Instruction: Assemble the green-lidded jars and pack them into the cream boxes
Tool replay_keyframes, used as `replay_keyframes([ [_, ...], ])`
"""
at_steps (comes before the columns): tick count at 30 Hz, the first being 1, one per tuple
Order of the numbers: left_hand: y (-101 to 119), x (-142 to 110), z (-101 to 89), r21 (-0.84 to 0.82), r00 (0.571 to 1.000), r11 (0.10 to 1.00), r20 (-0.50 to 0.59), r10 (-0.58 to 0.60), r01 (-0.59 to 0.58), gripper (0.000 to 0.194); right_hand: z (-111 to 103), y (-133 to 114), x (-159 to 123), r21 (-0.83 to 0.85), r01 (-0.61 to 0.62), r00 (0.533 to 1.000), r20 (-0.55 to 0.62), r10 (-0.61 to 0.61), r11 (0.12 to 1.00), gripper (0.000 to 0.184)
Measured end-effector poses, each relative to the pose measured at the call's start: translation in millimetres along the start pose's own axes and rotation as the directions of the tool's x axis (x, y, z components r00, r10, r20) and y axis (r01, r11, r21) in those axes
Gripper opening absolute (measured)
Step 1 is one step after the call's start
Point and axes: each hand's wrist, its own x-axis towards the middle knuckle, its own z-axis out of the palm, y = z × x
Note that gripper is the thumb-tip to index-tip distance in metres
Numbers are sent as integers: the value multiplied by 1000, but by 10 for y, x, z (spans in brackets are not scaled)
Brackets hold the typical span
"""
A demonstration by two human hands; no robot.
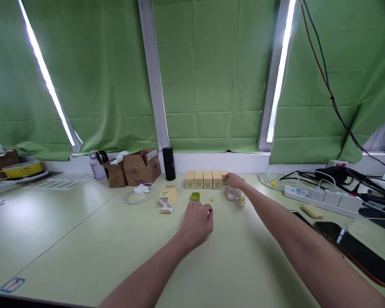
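Observation:
Resting on the table, my left hand (197,220) is curled into a loose fist, and I see nothing in it. A small green open container (195,196) sits just beyond its knuckles. My right hand (235,181) reaches to the right end of a row of several small tan boxes (208,179), its fingers closed on the end box (223,176). The far fingertips are partly hidden. Below that hand lie a pale pink cylinder (231,196) and a small clear glass-like piece (241,199). A tiny yellowish piece (211,199) lies between the hands.
An unfolded tan carton (168,198) and a white charger with cable (141,189) lie to the left. Behind them stand cardboard boxes (143,166) and a black cylinder (169,164). At right are a power strip (322,199), tangled cables and phones (356,248).

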Motion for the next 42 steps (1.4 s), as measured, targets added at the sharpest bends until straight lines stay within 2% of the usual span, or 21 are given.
replay_keyframes([
  [3, -8, -3, 23, 5, 1000, 1000, -11, 8, -8, 27, -64, -19, -111, -25, -21, 1000, 1, 21, 999, 35],
  [5, -14, -2, 31, 7, 1000, 1000, -14, 5, -5, 27, -115, -55, -240, -33, -16, 998, -54, 14, 999, 34],
  [8, -25, 9, 31, 16, 1000, 1000, -3, -17, 17, 26, -167, -151, -527, -28, 45, 988, -147, -48, 999, 25],
  [10, -39, 20, 31, 28, 999, 999, 10, -30, 30, 25, -167, -227, -780, -21, 110, 980, -167, -112, 994, 22],
  [16, -143, 102, 14, 61, 996, 995, -19, -84, 85, 26, -33, -421, -1632, 26, 258, 966, -30, -257, 966, 14],
  [21, -301, 222, -63, 38, 975, 974, -39, -220, 222, 22, 117, -523, -2060, 27, 311, 948, 58, -312, 950, 9],
  [23, -370, 269, -92, 41, 966, 965, -49, -256, 258, 24, 164, -540, -2134, 2, 343, 938, 50, -343, 939, 3],
  [26, -473, 355, -104, 48, 950, 949, -43, -309, 310, 36, 198, -544, -2175, -48, 389, 921, 36, -388, 920, 8],
  [29, -572, 475, -74, 44, 935, 935, 6, -353, 353, 45, 191, -540, -2175, -62, 398, 917, 41, -396, 915, 9],
  [35, -763, 703, 43, 52, 928, 932, 79, -363, 360, 58, 131, -532, -2175, -63, 399, 917, 59, -395, 915, 7],
  [42, -872, 744, 139, 21, 932, 937, 96, -349, 349, 48, 67, -493, -2190, 23, 350, 935, 45, -351, 936, 11],
])
